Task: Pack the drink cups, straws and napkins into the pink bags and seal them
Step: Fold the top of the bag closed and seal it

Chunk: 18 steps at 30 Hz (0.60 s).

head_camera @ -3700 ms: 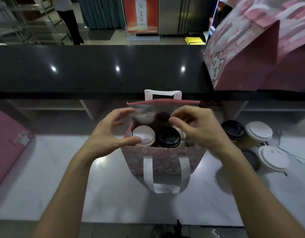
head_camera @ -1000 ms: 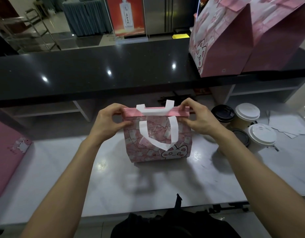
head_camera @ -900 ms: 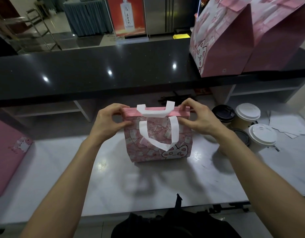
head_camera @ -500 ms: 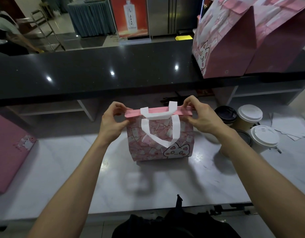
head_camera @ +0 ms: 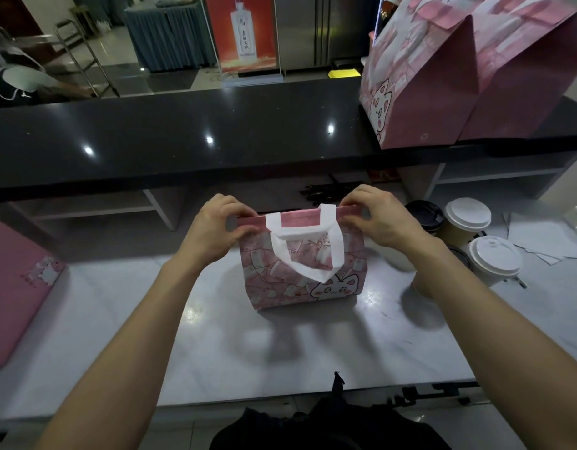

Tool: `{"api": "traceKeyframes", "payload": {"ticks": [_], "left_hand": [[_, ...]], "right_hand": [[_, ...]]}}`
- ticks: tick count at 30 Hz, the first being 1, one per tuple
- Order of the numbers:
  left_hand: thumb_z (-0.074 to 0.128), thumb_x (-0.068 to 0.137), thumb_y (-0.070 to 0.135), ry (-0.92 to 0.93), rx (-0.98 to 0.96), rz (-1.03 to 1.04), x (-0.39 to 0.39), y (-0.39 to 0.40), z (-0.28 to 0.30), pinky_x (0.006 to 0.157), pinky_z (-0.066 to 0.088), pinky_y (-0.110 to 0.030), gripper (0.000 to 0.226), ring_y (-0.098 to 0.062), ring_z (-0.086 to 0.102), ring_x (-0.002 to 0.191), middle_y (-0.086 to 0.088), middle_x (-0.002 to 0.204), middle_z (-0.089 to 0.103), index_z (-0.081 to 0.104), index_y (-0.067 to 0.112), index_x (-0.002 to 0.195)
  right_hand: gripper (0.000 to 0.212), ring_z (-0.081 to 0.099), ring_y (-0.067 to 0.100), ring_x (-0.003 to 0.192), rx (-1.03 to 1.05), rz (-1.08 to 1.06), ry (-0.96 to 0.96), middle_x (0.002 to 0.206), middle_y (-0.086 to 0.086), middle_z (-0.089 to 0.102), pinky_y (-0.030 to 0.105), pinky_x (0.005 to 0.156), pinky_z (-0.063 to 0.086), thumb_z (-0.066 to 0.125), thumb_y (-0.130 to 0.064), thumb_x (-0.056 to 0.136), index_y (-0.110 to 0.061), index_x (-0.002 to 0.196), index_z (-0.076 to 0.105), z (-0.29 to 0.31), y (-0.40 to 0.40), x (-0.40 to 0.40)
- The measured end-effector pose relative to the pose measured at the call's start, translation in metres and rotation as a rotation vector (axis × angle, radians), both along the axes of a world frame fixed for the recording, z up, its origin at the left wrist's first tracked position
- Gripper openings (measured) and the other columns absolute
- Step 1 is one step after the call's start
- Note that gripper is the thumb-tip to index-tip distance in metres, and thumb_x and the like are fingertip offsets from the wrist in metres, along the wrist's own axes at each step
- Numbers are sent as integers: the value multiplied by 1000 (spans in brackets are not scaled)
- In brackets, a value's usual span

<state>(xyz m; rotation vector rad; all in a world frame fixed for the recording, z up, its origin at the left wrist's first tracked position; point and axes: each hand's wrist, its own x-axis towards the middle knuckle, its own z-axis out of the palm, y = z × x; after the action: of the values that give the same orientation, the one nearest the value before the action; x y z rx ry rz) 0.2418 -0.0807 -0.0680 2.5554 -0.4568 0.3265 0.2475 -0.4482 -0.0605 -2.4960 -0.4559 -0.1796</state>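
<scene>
A pink bag (head_camera: 296, 274) with a cat print and white handles stands on the white counter (head_camera: 215, 345); its top edge is pressed flat and closed. My left hand (head_camera: 215, 232) pinches the left end of that top edge and my right hand (head_camera: 381, 219) pinches the right end. The bag's contents are hidden. To its right stand lidded drink cups: two with white lids (head_camera: 467, 216) (head_camera: 495, 259) and one with a black lid (head_camera: 423, 214).
Two large pink bags (head_camera: 459, 79) stand on the black upper counter (head_camera: 183, 134) at the right. Flat pink bags (head_camera: 14, 287) lie at the left edge. Papers (head_camera: 540, 245) lie far right. Black straws (head_camera: 326, 191) lie behind the bag.
The bag, open with cup lids showing 3.7 s ago, is now closed along its top. Over the last second both hands stay pinching the top edge, with small shifts only.
</scene>
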Motion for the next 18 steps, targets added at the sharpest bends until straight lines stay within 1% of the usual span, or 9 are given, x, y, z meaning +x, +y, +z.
{"api": "traceKeyframes", "payload": {"ticks": [2,4,7,10,12,13,14,16,18], "left_hand": [[87,91,29,-47,108,-33,2,-2,2,87,58,-45,16,-13,55,98,16,97,60,81,26,105],[85,94,25,-66,145,-40,4,-2,4,87,58,-47,13,-16,55,98,12,98,59,81,21,105],[83,95,24,-97,133,-29,6,-1,4,85,58,-46,11,-18,55,97,11,98,59,82,18,104],[83,95,29,-128,151,-43,7,0,4,86,56,-46,12,-17,54,95,11,96,63,81,18,101],[83,94,35,-104,166,-34,7,1,4,89,56,-43,16,-15,56,97,12,99,64,77,23,102],[83,93,38,-76,149,-39,6,0,4,90,55,-40,19,-14,57,99,14,102,64,74,26,104],[83,92,41,-46,123,-60,4,-1,5,91,54,-37,24,-13,58,103,17,105,63,72,30,109],[84,90,44,-6,93,-112,3,-9,8,91,51,-33,33,-12,58,107,21,110,62,72,33,119],[86,90,37,17,95,-98,4,-20,11,87,55,-35,27,-12,58,102,17,105,63,78,26,114]], "right_hand": [[6,62,9,97,-69,28,-44,102,-17,63,40,89,58,77,-28,98,-27,104,76,2,2,1],[6,60,10,96,-130,45,-79,100,-14,63,43,88,57,74,-28,101,-24,103,77,4,2,1],[13,58,13,94,-164,58,-121,97,-10,63,43,85,56,70,-28,104,-17,103,78,7,1,0],[21,59,18,93,-189,60,-167,97,-5,65,45,84,55,66,-29,107,-11,104,77,6,2,-6],[25,60,17,94,-168,48,-159,101,-7,65,41,84,55,67,-39,103,-15,108,75,7,1,-12],[28,60,15,95,-155,42,-155,102,-9,64,39,84,55,68,-43,98,-18,108,73,7,1,-15],[27,59,14,95,-152,44,-160,101,-10,63,39,84,56,68,-44,95,-20,106,72,7,0,-16],[20,59,16,92,-178,61,-181,97,-8,64,45,83,56,71,-37,97,-17,100,72,5,2,-15],[17,58,18,90,-190,96,-185,92,-6,64,47,82,55,73,-29,100,-13,95,71,3,6,-14]]}}
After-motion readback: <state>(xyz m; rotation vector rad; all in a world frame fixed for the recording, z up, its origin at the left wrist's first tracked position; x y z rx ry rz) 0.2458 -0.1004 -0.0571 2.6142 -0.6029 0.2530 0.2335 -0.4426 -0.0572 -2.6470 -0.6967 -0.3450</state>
